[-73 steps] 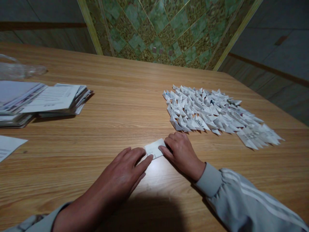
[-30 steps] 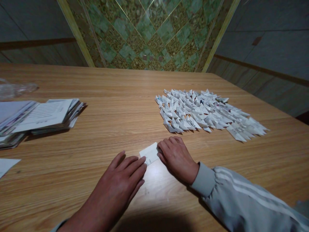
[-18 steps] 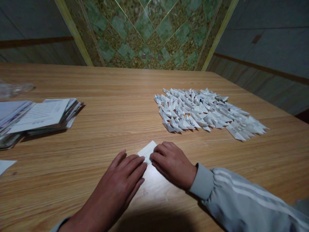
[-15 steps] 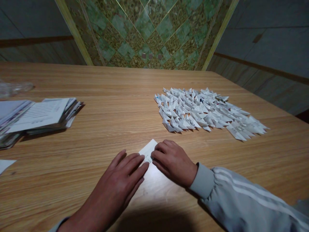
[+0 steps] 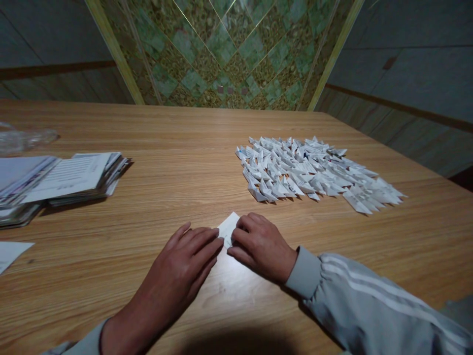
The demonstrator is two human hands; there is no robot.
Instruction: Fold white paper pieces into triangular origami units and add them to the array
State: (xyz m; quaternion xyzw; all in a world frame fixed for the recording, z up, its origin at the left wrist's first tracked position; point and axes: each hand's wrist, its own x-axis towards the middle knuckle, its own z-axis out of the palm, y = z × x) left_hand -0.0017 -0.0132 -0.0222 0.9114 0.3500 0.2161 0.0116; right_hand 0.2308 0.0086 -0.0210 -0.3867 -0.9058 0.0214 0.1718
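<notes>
A small white paper slip (image 5: 228, 228) lies flat on the wooden table (image 5: 177, 148), half hidden under my fingers. My left hand (image 5: 181, 266) rests flat with its fingertips pressing the slip's left end. My right hand (image 5: 260, 246) is curled over the slip's right part, fingertips pinching and pressing it down. Beyond my right hand lies a wide spread of folded white paper pieces (image 5: 314, 170).
A stack of printed sheets and booklets (image 5: 59, 180) sits at the left edge, with crumpled clear plastic (image 5: 22, 140) behind it. A white sheet corner (image 5: 9, 251) shows at the near left. A green patterned panel (image 5: 229, 49) stands past the table's far edge.
My right hand has slid left over the slip, covering more of it; the slip now looks shorter and more upturned. My left hand has stayed pressing its left end.
</notes>
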